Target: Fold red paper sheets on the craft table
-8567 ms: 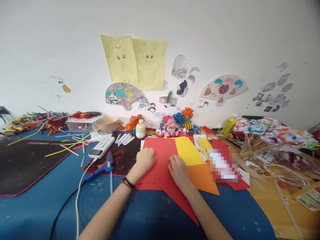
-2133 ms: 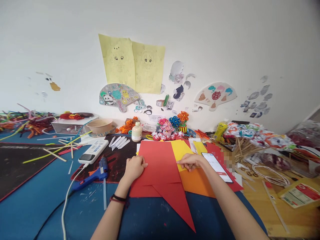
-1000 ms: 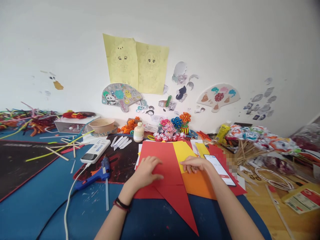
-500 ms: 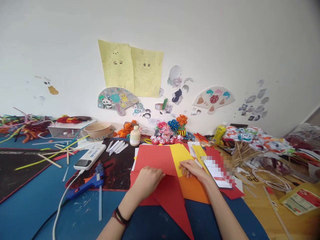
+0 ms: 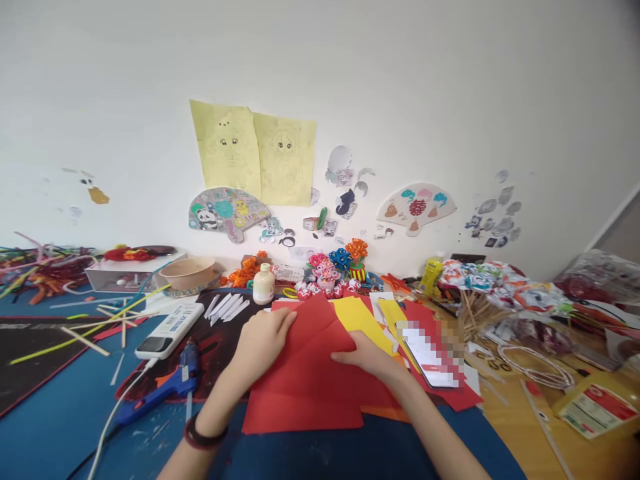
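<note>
Head view: blue cloth (image 5: 300,457) is closest, then red paper (image 5: 305,393) between my hands. My left hand (image 5: 263,340) pinches its left edge; my right hand (image 5: 373,355) bends round its right edge, thumb on top. It should feel light and bendy, so hold edges gently. Farther back stands a bottle (image 5: 263,287).

On the wall before you, a red double-happiness sign (image 5: 417,207) marks the middle of the pale right-hand fan (image 5: 427,211). Printing on your white corded device (image 5: 173,327), the yellow packet (image 5: 599,405) at far right and the cream bottle (image 5: 263,285) is too small or blurred to read; pixels partly mask your phone's screen (image 5: 427,357).
</note>
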Motion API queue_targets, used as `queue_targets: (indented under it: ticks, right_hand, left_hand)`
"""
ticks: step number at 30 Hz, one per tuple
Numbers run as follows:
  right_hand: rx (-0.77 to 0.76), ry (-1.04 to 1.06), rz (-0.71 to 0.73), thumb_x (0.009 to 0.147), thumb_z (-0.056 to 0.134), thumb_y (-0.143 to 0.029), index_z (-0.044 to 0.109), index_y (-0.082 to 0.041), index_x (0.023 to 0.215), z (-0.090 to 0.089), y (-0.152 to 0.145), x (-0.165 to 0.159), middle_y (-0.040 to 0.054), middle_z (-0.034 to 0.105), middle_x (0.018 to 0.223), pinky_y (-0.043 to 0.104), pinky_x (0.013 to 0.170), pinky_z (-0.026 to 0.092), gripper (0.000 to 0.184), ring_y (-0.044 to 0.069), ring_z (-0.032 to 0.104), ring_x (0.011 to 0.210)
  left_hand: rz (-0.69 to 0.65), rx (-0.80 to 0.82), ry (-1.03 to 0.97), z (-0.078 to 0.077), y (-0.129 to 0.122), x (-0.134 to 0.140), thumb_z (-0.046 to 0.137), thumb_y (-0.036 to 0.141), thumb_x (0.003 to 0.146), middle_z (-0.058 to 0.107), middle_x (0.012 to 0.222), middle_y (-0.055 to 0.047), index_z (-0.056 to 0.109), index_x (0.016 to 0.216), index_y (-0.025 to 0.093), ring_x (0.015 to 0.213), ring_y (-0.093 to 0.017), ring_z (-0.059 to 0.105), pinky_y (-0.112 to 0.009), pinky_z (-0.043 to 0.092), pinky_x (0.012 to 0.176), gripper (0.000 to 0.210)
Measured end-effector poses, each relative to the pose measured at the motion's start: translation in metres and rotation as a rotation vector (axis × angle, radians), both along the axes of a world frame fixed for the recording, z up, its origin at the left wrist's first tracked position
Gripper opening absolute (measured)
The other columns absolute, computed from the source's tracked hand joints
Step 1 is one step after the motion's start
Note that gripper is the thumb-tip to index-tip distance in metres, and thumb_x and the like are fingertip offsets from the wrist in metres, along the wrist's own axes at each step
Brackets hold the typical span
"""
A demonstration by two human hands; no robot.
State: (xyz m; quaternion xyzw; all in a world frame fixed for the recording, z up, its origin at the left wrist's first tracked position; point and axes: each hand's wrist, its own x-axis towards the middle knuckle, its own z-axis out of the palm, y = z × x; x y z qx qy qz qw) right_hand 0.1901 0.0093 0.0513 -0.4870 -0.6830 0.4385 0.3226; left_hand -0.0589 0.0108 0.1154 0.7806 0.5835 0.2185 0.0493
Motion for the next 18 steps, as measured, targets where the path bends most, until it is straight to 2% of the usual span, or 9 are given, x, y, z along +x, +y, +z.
queue_targets:
  ticks: [2,4,6,8,11,15,16,18]
  right_hand:
    - [-0.027,-0.038,0.019,0.063,0.076,-0.053,0.07,-0.016,0.095,0.006,0.008,0.005,0.0071,0.071,0.094,0.035,0.072,0.048,0.049,0.028,0.061,0.088]
    - [-0.03,-0.092,0.073,0.06,0.078,-0.052,0.07,-0.016,0.087,0.011,0.017,0.009,0.0047,0.07,0.085,0.032,0.069,0.046,0.046,0.026,0.06,0.083]
    - [-0.015,-0.168,0.168,0.057,0.08,-0.051,0.068,-0.017,0.077,0.015,0.024,0.011,0.0017,0.067,0.078,0.028,0.066,0.044,0.042,0.023,0.058,0.078]
    - [0.005,-0.25,0.3,0.057,0.08,-0.051,0.065,-0.017,0.07,0.017,0.029,0.009,-0.0009,0.064,0.074,0.026,0.063,0.041,0.039,0.019,0.055,0.073]
    - [0.032,-0.342,0.41,0.061,0.077,-0.053,0.061,-0.017,0.063,0.017,0.035,0.0,-0.0034,0.059,0.068,0.024,0.06,0.037,0.04,0.015,0.05,0.067]
    - [-0.019,-0.378,0.464,0.059,0.078,-0.054,0.061,-0.017,0.062,0.015,0.04,-0.015,-0.0051,0.054,0.061,0.023,0.054,0.034,0.041,0.012,0.045,0.059]
    - [-0.038,-0.376,0.492,0.059,0.079,-0.054,0.062,-0.017,0.062,0.015,0.041,-0.018,-0.005,0.055,0.06,0.023,0.053,0.034,0.041,0.012,0.045,0.058]
    - [-0.066,-0.365,0.55,0.059,0.079,-0.054,0.064,-0.017,0.064,0.015,0.044,-0.021,-0.0044,0.057,0.061,0.023,0.053,0.035,0.04,0.012,0.047,0.058]
  left_hand:
    - [-0.139,-0.081,-0.175,0.003,0.001,-0.015,0.031,0.045,0.096,0.066,0.073,-0.005,0.062,0.078,0.018,0.07,-0.019,0.059,-0.025,0.038,0.064,0.044]
    - [-0.235,-0.171,-0.264,-0.001,0.003,-0.029,0.032,0.046,0.095,0.066,0.074,-0.004,0.062,0.078,0.017,0.069,-0.018,0.059,-0.025,0.039,0.063,0.044]
    - [-0.234,-0.232,-0.246,-0.01,0.005,-0.037,0.037,0.043,0.094,0.068,0.079,-0.004,0.063,0.086,0.017,0.072,-0.019,0.06,-0.025,0.041,0.063,0.038]
    - [-0.16,-0.243,-0.148,-0.02,0.005,-0.037,0.044,0.036,0.091,0.069,0.09,-0.006,0.061,0.1,0.017,0.08,-0.021,0.062,-0.028,0.043,0.069,0.027]
    - [-0.077,-0.162,0.041,-0.033,0.004,-0.027,0.052,0.025,0.085,0.066,0.11,-0.012,0.053,0.12,0.016,0.1,-0.026,0.061,-0.034,0.043,0.083,0.036]
    - [-0.133,0.101,0.138,-0.039,0.005,-0.01,0.055,0.019,0.083,0.046,0.142,-0.014,0.039,0.137,0.018,0.129,-0.028,0.043,-0.044,0.032,0.102,0.057]
    - [-0.177,0.148,0.142,-0.039,0.006,-0.007,0.055,0.018,0.082,0.046,0.143,-0.013,0.04,0.137,0.02,0.13,-0.027,0.041,-0.046,0.027,0.107,0.056]
    - [-0.275,0.154,0.141,-0.039,0.009,-0.004,0.054,0.017,0.083,0.06,0.128,-0.009,0.054,0.124,0.023,0.121,-0.025,0.05,-0.048,0.018,0.111,0.041]
